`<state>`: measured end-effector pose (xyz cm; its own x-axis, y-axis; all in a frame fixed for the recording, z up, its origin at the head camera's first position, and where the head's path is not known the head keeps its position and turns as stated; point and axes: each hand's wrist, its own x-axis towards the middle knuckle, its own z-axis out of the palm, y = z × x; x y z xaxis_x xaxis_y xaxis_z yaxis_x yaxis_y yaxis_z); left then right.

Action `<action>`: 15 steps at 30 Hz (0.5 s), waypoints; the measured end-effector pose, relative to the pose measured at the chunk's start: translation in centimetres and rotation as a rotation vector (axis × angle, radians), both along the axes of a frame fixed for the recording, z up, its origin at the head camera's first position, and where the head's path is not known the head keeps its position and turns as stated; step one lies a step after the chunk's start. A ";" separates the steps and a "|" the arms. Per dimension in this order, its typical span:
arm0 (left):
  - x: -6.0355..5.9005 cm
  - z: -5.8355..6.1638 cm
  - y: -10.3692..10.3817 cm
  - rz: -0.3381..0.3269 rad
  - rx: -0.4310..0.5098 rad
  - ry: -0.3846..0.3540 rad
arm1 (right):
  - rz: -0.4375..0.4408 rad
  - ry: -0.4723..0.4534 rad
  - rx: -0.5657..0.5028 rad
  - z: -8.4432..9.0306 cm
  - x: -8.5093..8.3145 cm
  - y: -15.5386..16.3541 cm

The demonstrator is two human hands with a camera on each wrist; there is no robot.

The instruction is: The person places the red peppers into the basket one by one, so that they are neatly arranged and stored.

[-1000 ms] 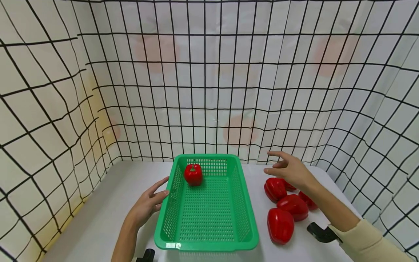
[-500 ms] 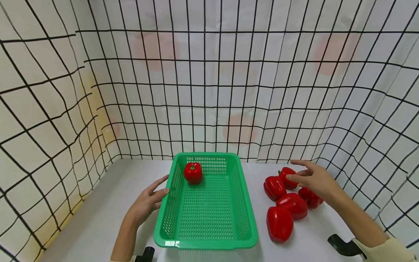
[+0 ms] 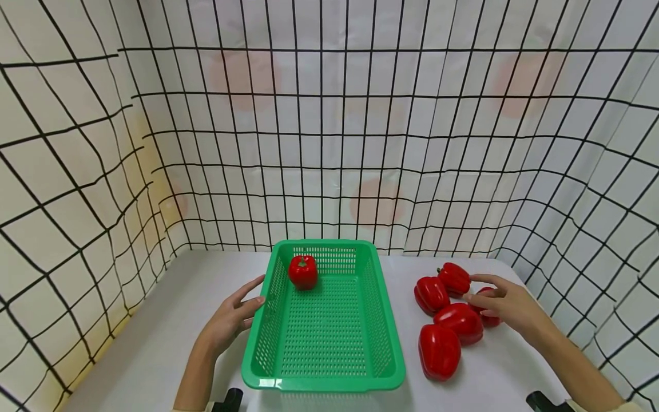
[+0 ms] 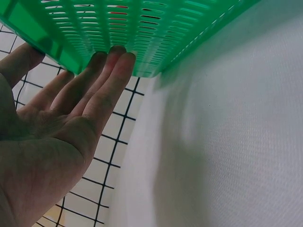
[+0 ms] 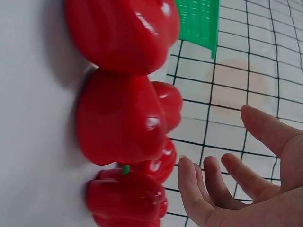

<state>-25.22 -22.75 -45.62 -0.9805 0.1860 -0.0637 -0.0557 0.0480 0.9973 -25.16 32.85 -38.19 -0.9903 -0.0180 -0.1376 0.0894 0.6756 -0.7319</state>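
White cloth printed with a black grid hangs in soft folds behind and to both sides of a smooth, matte white desk (image 3: 154,343). At the middle of the desk stands a rectangular green basket (image 3: 391,366) of glossy plastic, its walls and floor pierced with rows of small slots and its rim rounded at the corners. One red bell pepper (image 3: 303,272), shiny and blocky with a green stem, sits upright in the far left corner of the basket.

The left hand (image 3: 231,320) lies flat against the outer left wall of the basket, its fingers (image 4: 102,80) straight and close together with the tips touching the slotted plastic just under the rim.

To the right of the basket, five more red peppers lie in a loose cluster on the desk, all waxy and lobed, with bright highlights. The nearest pepper (image 3: 439,351) is the largest and stands closest to the basket's front corner. The right hand (image 3: 507,303) hovers low at the far right of the cluster over the rightmost pepper (image 3: 486,316), which it partly hides; its fingers (image 5: 199,189) are spread and gently bent, closed on nothing, the tips just beside the pepper's glossy skin.
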 end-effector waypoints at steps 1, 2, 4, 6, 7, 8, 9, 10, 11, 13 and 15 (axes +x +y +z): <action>0.0 0.0 0.0 -0.003 0.001 0.001 | 0.000 -0.004 0.000 -0.2 0.1 0.1; 0.0 0.0 0.0 -0.004 0.002 0.001 | 0.003 -0.007 0.001 -0.4 0.1 0.2; 0.0 0.0 0.1 -0.006 0.001 0.000 | 0.016 -0.013 -0.006 -0.8 0.2 0.4; 0.0 0.0 0.1 -0.010 0.003 0.001 | 0.029 -0.020 -0.015 -1.0 0.3 0.4; 0.0 0.0 0.1 -0.010 0.004 0.000 | 0.039 -0.023 -0.020 -1.2 0.3 0.4; 0.0 0.0 0.0 -0.009 0.004 -0.001 | 0.046 -0.030 -0.028 -1.3 0.3 0.4; 0.0 0.0 0.0 -0.010 0.005 -0.001 | 0.050 -0.038 -0.035 -1.5 0.3 0.3; 0.0 0.0 0.0 -0.010 0.005 0.000 | 0.053 -0.046 -0.043 -1.6 0.4 0.2; 0.0 0.0 0.0 -0.009 0.007 0.000 | 0.065 -0.053 -0.049 -1.8 0.4 0.1; 0.1 0.0 0.0 -0.003 0.004 0.003 | 0.089 -0.072 -0.058 -2.0 0.4 -0.2; 0.1 0.0 0.0 0.003 0.001 0.008 | 0.110 -0.087 -0.063 -2.1 0.5 -0.6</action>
